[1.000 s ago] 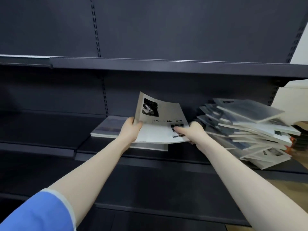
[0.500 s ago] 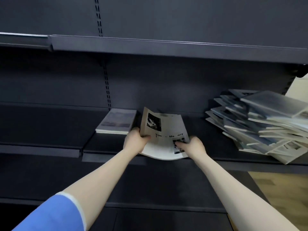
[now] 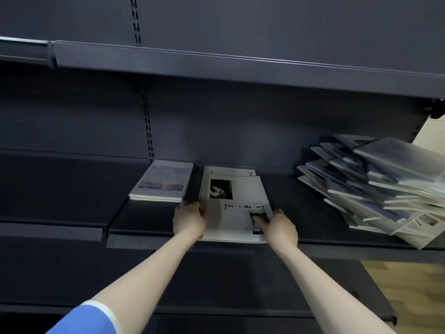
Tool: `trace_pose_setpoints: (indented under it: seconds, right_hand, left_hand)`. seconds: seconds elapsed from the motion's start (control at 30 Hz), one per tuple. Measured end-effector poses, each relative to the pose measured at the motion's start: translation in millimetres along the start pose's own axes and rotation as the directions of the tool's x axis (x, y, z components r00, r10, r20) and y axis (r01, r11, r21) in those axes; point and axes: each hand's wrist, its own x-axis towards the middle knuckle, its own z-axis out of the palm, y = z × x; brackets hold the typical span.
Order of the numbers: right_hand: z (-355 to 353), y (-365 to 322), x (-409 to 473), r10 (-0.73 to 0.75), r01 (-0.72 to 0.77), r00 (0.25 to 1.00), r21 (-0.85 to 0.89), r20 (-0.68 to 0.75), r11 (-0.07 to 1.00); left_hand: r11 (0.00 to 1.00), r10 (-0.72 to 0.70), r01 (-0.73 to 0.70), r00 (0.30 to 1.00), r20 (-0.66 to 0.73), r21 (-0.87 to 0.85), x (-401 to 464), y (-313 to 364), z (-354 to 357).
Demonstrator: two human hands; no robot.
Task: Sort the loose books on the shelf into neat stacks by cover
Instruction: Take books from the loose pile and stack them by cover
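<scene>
While the white-covered book (image 3: 234,208) lies on the middle shelf (image 3: 149,224), on top of a like-covered copy (image 3: 231,170) whose far edge peeks out behind, best to square it up before letting go. Left hand (image 3: 189,220) gripping the book's left edge, fingers curled round it; right hand (image 3: 279,226) holding the near right corner, fingertips (image 3: 258,219) pressed on the cover. Worth sliding the top copy back until the far edges and spines line up, nudging from both sides at once, then lifting away straight so nothing skews. Thin, floppy paperback by the look of it: matte pale cover, dark photo at upper left, black title lettering, small dark picture under the right hand. Just beside to the left, apart, a short neat stack with a bluish, hazy cover (image 3: 162,180). Well to the right, a slumped, fanned heap of loose books (image 3: 375,186), glossy grey-blue and white covers, overhanging the shelf lip and yet to be sorted. Dark, smooth metal shelving all round.
</scene>
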Motion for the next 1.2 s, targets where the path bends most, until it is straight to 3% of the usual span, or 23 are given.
trace_pose_setpoints:
  seconds: [0.1,0.23,0.6,1.2]
  right_hand:
    - [5.7,-5.0,6.9,-0.070,0.065,0.997,-0.161,-0.027,0.985]
    - [17.3,-9.8,13.6,-0.125,0.092,0.987,-0.277,-0.102,0.956]
    - [30.3,-17.1,34.6,-0.183,0.129,0.964,-0.261,-0.195,0.957]
    - [30.0,-19.7,56.9,-0.118,0.089,0.984,-0.207,-0.131,0.974]
  left_hand:
    - [0.998,-0.003,0.009,0.996,-0.091,0.056,2.5,0.8,8.1]
    - [0.993,-0.016,0.029,0.994,-0.111,0.114,13.9,5.6,11.1]
    - [0.989,0.035,-0.012,0.987,-0.156,0.146,54.4,8.7,18.1]
    - [0.990,0.027,0.005,0.974,-0.226,0.138,64.0,10.2,21.7]
